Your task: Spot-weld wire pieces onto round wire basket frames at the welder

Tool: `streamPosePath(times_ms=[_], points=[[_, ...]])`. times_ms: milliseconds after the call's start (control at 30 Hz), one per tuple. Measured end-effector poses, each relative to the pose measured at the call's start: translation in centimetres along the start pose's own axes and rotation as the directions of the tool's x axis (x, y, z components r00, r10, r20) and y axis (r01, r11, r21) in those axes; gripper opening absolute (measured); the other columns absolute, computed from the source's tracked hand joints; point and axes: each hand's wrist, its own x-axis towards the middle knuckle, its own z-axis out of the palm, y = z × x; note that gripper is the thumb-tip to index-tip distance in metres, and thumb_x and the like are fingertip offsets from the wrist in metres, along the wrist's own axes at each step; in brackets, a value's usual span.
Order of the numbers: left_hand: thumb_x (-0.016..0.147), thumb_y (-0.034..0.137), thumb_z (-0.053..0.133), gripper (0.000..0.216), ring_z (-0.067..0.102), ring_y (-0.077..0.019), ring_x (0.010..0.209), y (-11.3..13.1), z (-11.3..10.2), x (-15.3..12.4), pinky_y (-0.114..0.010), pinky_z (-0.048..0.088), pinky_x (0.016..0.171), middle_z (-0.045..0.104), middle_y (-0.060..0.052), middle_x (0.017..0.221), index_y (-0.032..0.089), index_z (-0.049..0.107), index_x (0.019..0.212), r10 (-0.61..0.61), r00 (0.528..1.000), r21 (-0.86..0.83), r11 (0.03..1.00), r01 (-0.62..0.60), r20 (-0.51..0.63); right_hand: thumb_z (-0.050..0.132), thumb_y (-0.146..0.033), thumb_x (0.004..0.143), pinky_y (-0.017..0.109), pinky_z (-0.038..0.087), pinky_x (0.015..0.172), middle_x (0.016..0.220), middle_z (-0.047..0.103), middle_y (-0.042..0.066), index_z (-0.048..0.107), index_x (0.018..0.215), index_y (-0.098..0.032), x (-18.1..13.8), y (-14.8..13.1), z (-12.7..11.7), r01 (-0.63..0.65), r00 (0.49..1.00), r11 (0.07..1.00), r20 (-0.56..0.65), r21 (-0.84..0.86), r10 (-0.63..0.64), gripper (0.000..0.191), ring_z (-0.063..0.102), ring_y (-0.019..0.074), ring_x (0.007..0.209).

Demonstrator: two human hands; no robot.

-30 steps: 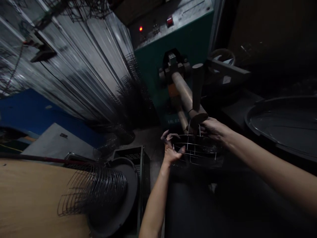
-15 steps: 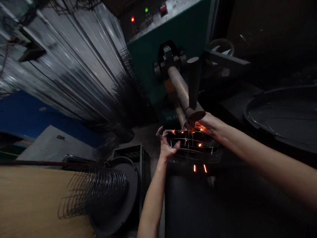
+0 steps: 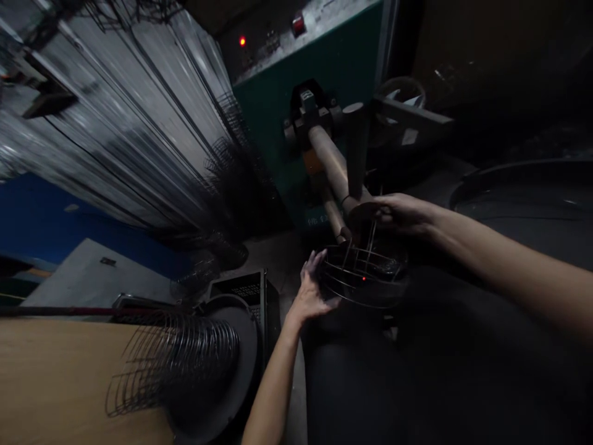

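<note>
Wire basket [image 3: 364, 278], empty, grasped by left hand [image 3: 311, 290] and right hand [image 3: 401, 213].

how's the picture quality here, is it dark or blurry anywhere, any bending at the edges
Head view: very dim, the right half nearly black; the wire basket between the left hand and right hand is barely readable. The corrugated metal wall is motion-smeared and bowed by the wide lens. The red lamp glows brightly.

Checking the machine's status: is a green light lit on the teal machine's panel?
No: only a red light glows on the teal machine's panel.
</note>
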Motion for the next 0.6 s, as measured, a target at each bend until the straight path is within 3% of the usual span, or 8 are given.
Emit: streamPosePath(times_ms=[67,167,267,400,500,600], points=[[0.073,0.042,0.074,0.097,0.022,-0.0317,0.146,1.5,-0.9,-1.3,-0.056,0.023,0.117,0.026,-0.013,0.156,0.029,0.016,0.149,-0.135,0.991,-0.133,0.982,0.133,-0.004,0.045,-0.017,0.093,0.015,0.018,0.034,0.054,0.044,-0.004,0.048,0.078,-0.016,-2.9,1.5,0.1,0.012,0.999,0.999,-0.044,0.034,-0.01,0.015,0.028,0.0036,0.037],[0.09,0.042,0.055,0.057,0.041,-0.0259,0.137,5.3,-1.6,-1.0,-0.049,0.029,0.116,0.046,-0.011,0.146,0.025,0.039,0.143,-0.296,0.943,-0.262,0.932,0.249,-0.154,0.048,-0.019,0.093,0.016,0.02,0.033,0.059,0.051,-0.003,0.051,0.087,-0.018,-6.3,3.5,0.8,0.072,0.993,0.992,-0.104,0.099,-0.062,0.007,0.033,0.005,0.037],[0.094,0.041,0.048,0.042,0.054,-0.0223,0.123,9.5,-1.3,1.0,-0.044,0.039,0.11,0.062,-0.008,0.127,0.023,0.052,0.132,-0.281,0.905,-0.239,0.948,0.21,-0.319,0.045,-0.014,0.093,0.015,0.03,0.038,0.068,0.058,-0.001,0.049,0.087,-0.017,-7.4,3.9,1.9,0.097,0.98,0.967,-0.192,0.236,-0.052,0.008,0.044,0.0055,0.044],[0.094,0.041,0.05,0.037,0.061,-0.0176,0.107,13.0,-1.3,2.1,-0.034,0.047,0.099,0.066,-0.006,0.11,0.023,0.055,0.126,-0.194,0.827,-0.178,0.977,0.116,-0.528,0.04,-0.011,0.094,0.014,0.031,0.039,0.061,0.053,-0.001,0.049,0.081,-0.015,-6.7,3.6,3.0,0.027,0.966,0.952,-0.252,0.305,0.054,0.016,0.046,0.005,0.044],[0.095,0.041,0.049,0.037,0.061,-0.0185,0.108,13.9,-1.6,1.6,-0.034,0.046,0.099,0.066,-0.007,0.112,0.022,0.056,0.125,-0.215,0.841,-0.112,0.977,0.184,-0.497,0.042,-0.02,0.094,0.017,0.032,0.038,0.057,0.051,-0.002,0.051,0.083,-0.016,-7.5,5.6,4.0,-0.025,0.985,0.992,-0.165,0.126,0.045,0.015,0.044,0.0072,0.041],[0.093,0.042,0.051,0.037,0.059,-0.0222,0.115,13.7,-0.6,1.6,-0.037,0.044,0.102,0.065,-0.008,0.12,0.021,0.059,0.122,-0.303,0.911,-0.045,0.952,0.303,-0.281,0.049,-0.025,0.09,0.022,0.045,0.051,0.065,0.059,0.001,0.055,0.086,-0.017,-9.4,9.5,5.9,0.108,0.992,0.977,-0.04,-0.184,-0.118,0.011,0.055,0.0124,0.052]])
